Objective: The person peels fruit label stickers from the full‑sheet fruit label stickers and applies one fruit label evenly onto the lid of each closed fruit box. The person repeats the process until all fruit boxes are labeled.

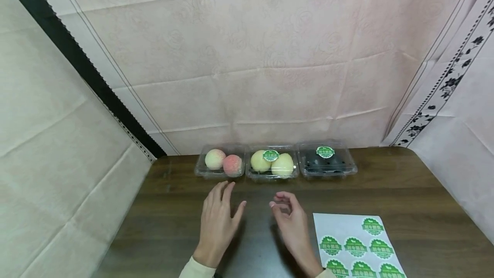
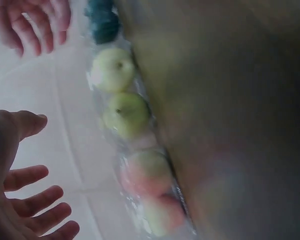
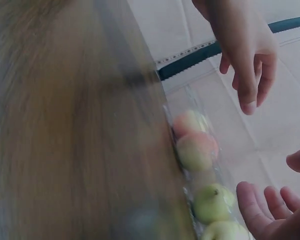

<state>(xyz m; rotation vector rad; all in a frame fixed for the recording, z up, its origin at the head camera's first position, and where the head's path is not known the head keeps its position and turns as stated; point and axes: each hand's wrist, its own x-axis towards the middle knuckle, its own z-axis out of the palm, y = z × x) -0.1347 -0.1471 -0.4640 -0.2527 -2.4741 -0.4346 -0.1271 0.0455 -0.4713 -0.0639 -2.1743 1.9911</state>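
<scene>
My left hand (image 1: pixel 218 224) is held above the table with fingers extended and thumb apart, just in front of a clear plastic box (image 1: pixel 198 171) of two pink-and-cream peaches (image 1: pixel 233 165). Across from it, my right hand (image 1: pixel 293 226) has loosely bent fingers and holds nothing. It is nearest to the middle clear box (image 1: pixel 272 176), which contains two pale yellow-green fruits (image 1: pixel 283 165) and bears a green round sticker (image 1: pixel 270 155) on its lid. The left wrist view shows both hands apart, with the pale fruits (image 2: pixel 127 115) beside them.
A third clear box (image 1: pixel 351 168) with dark contents and a green sticker (image 1: pixel 325 152) stands at the right of the row. On the wooden table (image 1: pixel 162 226), a white sheet of green stickers (image 1: pixel 339 224) lies at the right front. Pale cloth (image 1: pixel 278 76) hangs behind.
</scene>
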